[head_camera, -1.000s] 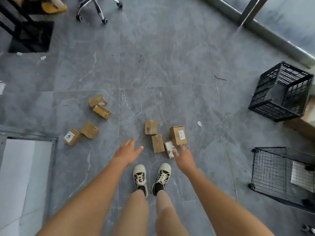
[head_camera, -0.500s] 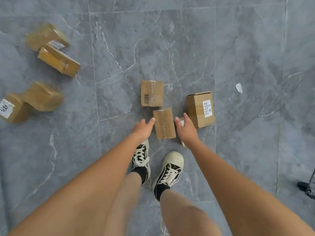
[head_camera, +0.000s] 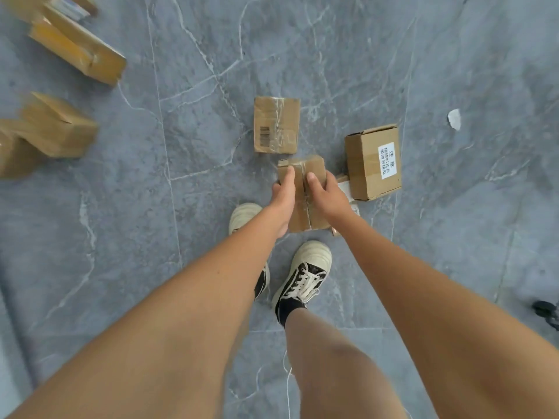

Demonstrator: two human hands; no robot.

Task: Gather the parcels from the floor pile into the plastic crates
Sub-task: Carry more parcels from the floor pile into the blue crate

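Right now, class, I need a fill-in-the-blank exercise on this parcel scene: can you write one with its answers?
1. Both hands grip ____ taped parcel.
2. The box with the white label lies to the ____ of the right hand.
3. The barcoded parcel lies on the ____.
4. The left hand holds the parcel's ____ side.

Answers: one, right, floor, left

— What parcels do you have?
— I see a taped brown box (head_camera: 305, 195) gripped at both sides, just beyond the shoes. A flat one with a barcode (head_camera: 276, 124) lies just past it.
— Others?
— A bigger box with a white label (head_camera: 373, 161) on the right, a smaller parcel (head_camera: 344, 186) tucked against it. Three blurred cartons far left (head_camera: 57, 125).
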